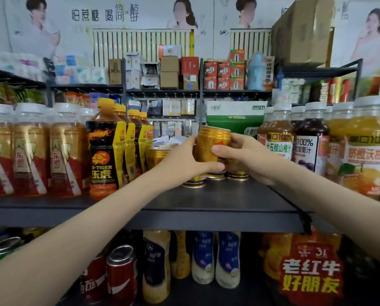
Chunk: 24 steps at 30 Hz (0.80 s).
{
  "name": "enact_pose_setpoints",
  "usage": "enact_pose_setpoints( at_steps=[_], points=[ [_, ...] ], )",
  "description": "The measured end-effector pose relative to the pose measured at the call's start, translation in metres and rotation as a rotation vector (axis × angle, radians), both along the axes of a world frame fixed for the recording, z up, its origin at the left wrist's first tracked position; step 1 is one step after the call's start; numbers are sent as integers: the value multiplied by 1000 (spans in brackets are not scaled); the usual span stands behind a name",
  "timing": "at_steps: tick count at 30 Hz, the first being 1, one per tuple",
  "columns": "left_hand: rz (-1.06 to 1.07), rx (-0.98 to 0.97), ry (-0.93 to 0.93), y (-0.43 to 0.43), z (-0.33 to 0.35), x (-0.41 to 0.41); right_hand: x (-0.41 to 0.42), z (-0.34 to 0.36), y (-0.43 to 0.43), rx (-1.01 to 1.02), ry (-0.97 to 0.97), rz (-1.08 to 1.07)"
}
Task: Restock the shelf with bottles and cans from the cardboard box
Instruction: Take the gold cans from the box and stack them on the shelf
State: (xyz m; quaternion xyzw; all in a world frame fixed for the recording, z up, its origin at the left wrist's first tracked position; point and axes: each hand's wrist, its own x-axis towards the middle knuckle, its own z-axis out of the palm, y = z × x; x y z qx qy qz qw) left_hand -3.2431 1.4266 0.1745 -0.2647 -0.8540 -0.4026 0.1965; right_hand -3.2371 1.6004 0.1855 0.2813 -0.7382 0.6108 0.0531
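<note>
A gold can is held tilted above the dark shelf, over several other gold cans that stand near the shelf's back. My left hand grips the can from the left, thumb under its lower front. My right hand grips it from the right, thumb across its front. More gold cans stand behind my left hand. The cardboard box is not in view.
Hi-Tiger bottles and gold-red bottles stand left of the cans; juice bottles stand right. Below the shelf are red cola cans and blue-white bottles. The shelf's front strip ahead of the cans is bare.
</note>
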Motion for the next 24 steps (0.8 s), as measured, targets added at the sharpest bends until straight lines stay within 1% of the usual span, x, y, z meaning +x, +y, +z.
enact_pose_setpoints(
  at_steps=[2, 4, 5, 6, 8, 10, 14, 16, 19, 22, 24],
  points=[
    [135, -392, 197, 0, 3, -7, -5, -5, 15, -4, -35, -29],
    [263, -752, 382, -4, 3, -18, -13, -13, 24, 49, -52, -117],
    [298, -861, 423, -7, 0, -25, -17, -17, 28, 92, -55, -170],
    [323, -921, 432, -9, -2, -31, -22, -20, 30, 139, -55, -228],
    [341, -946, 419, -11, -7, -39, -30, -25, 32, 229, -31, -347],
    [329, -930, 432, -12, -7, -41, -37, -27, 29, 286, 11, -440],
    [297, -878, 424, -11, -5, -41, -40, -24, 15, 460, 134, -559],
    [316, -880, 429, -11, -4, -40, -39, -25, 10, 487, 181, -547],
    [339, -884, 443, -13, -3, -39, -39, -26, 8, 518, 247, -466],
    [342, -878, 442, -17, -3, -40, -44, -29, 12, 683, 299, -418],
    [366, -860, 430, -19, -4, -40, -47, -29, 13, 716, 312, -431]
  ],
)
